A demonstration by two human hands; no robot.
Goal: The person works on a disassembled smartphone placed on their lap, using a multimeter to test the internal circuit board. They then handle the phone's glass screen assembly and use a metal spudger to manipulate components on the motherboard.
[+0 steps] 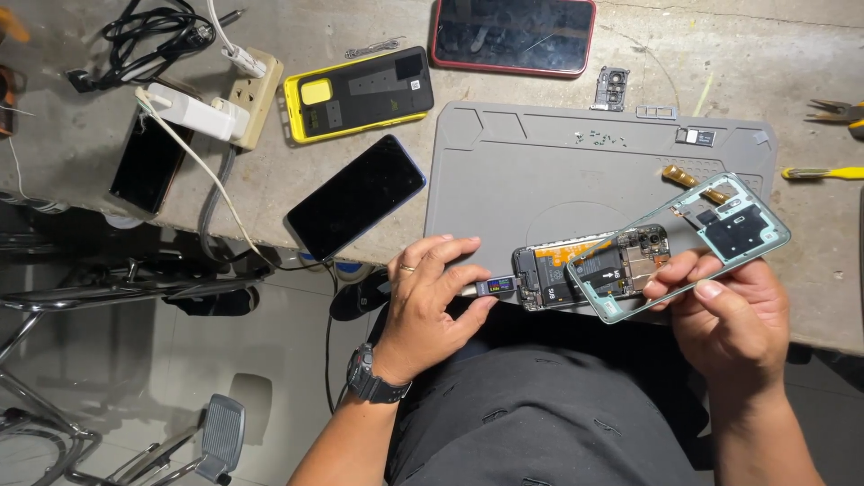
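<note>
My left hand (pixel 432 301) pinches a small USB tester (pixel 493 286) plugged into the bottom end of an opened phone (pixel 589 265), whose battery and circuit boards are exposed. My right hand (pixel 729 315) holds that phone together with a translucent teal mid-frame (pixel 729 229) laid at an angle over its upper part. Both sit at the near edge of a grey repair mat (pixel 540 171). A watch is on my left wrist, a ring on one finger.
On the concrete bench: a dark phone (pixel 355 195), a yellow-edged phone back (pixel 360 93), a red-framed phone (pixel 513 34), a power strip with white charger (pixel 220 103), another phone (pixel 148 162), small parts and screws, a yellow-handled tool (pixel 823 173), pliers (pixel 837 111).
</note>
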